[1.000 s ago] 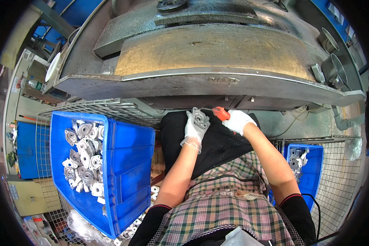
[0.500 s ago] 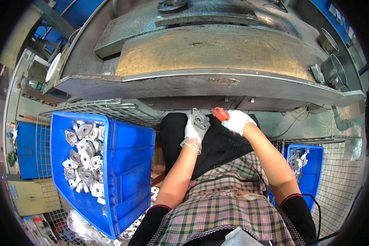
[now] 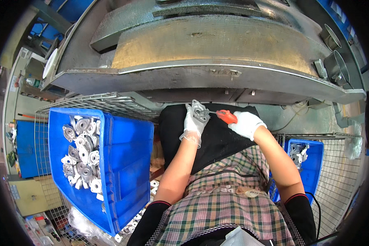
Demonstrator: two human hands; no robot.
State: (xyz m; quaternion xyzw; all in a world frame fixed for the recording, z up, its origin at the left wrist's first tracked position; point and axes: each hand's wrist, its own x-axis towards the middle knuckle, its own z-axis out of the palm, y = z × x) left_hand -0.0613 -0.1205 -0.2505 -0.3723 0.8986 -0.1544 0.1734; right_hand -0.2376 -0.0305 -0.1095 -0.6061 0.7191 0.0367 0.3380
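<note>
Your left hand, in a thin translucent glove, is wrapped around a grey flanged metal casting, keeping it upright over the black cloth across your lap. Your right hand, in a white glove, grips a red-handled tool.

What has just changed is the tool: half a second ago its handle was beside the casting with no shaft showing; now your right hand has swung outward and the slim metal shaft points left, reaching the casting near its round opening. That suggests you have gone from readying the tool to working on the part, though the tip is too small to confirm contact.

Your left hand has hardly shifted. More castings remain piled in the large blue crate on your left, and the worn surface stands ahead of you.
</note>
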